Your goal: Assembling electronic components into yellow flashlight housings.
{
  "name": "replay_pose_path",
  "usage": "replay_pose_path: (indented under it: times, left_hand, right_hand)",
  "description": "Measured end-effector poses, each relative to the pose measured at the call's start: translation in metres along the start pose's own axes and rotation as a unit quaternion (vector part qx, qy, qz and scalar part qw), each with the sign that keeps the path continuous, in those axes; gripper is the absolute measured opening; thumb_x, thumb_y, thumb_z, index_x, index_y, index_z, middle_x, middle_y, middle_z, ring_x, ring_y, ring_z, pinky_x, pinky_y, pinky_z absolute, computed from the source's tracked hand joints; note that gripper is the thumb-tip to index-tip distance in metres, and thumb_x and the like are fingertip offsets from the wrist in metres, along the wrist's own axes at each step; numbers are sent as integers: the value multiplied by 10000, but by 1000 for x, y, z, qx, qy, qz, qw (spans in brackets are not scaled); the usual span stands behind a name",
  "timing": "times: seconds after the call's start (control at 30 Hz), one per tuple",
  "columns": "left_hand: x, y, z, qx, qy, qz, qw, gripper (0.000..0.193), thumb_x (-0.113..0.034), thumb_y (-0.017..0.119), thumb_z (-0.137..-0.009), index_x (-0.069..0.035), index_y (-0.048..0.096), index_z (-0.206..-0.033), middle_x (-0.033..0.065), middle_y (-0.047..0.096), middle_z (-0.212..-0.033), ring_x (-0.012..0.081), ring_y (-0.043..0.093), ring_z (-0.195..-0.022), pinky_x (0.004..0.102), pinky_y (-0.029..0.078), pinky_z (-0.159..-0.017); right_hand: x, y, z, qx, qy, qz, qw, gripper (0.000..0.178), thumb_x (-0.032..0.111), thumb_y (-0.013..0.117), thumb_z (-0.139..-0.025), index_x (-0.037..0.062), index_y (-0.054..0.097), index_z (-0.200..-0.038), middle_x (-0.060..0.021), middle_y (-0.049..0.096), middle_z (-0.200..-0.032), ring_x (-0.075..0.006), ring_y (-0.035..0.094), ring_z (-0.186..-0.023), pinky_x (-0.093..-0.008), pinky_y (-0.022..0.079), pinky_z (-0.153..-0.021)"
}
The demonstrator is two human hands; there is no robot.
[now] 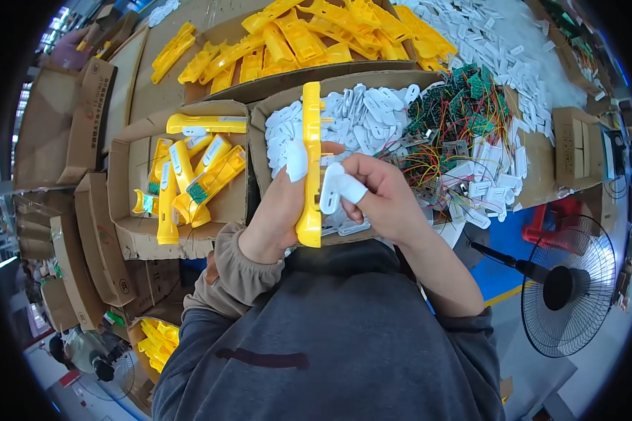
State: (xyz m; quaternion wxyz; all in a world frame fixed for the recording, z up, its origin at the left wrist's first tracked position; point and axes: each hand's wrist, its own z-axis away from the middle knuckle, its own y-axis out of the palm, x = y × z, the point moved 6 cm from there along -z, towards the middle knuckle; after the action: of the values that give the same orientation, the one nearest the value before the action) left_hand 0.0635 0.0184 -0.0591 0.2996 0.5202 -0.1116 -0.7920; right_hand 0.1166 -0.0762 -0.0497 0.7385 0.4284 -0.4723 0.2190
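Observation:
Upright in front of me stands a long yellow plastic flashlight-shaped shell [310,210], gripped by my left hand [277,214]. My left thumb wears a white covering and presses on the shell's side. Between the thumb and fingers of my right hand [390,200] is a small white oval plastic cover [329,193] with a slot. It sits close against the shell's right edge; whether they touch I cannot tell. A white wrap also covers my right thumb. Behind both hands lies a heap of white plastic covers [365,116] in a cardboard box.
A cardboard box [123,228] on the left holds several yellow shells with white covers fitted. More yellow shells [309,42] fill a box at the back. Green circuit boards with wires [463,102] pile up at right. A black fan [565,288] stands at lower right.

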Motion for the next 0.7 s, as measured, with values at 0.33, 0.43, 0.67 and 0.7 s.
replay_pose_path:
  times: [0.33,0.43,0.67,0.7]
  left_hand:
    - [20,-4,6,10,-18,-6,1000,491,-461,355,-953,-56,450,-1214,31,571,-957,91,550,-789,241,460,-687]
    - [14,-18,11,-16,106,-67,992,497,-405,521,-903,-67,413,-1251,38,560,-970,89,547,-855,237,448,-741]
    - [5,-18,23,0,62,-203,977,674,-13,764,-634,-41,429,-1218,-30,498,-840,48,480,-727,203,404,-645]
    - [3,-24,18,-60,66,-166,982,627,-13,749,-644,-43,443,-1190,-45,472,-776,40,458,-692,199,390,-623]
  right_hand:
    - [1,4,-1,36,34,92,995,88,106,550,-896,40,534,-841,17,518,-618,-30,448,-494,-181,354,-451]
    - [-7,11,-1,-4,-5,154,988,55,77,551,-877,26,534,-862,12,541,-635,-30,486,-521,-183,385,-465]
    - [82,-31,23,-172,-304,626,697,103,57,663,-725,66,665,-828,-38,602,-727,-210,583,-667,-313,464,-613]
    - [90,-44,25,-173,-304,629,694,103,57,663,-725,66,665,-828,-38,602,-727,-210,583,-667,-313,464,-613]
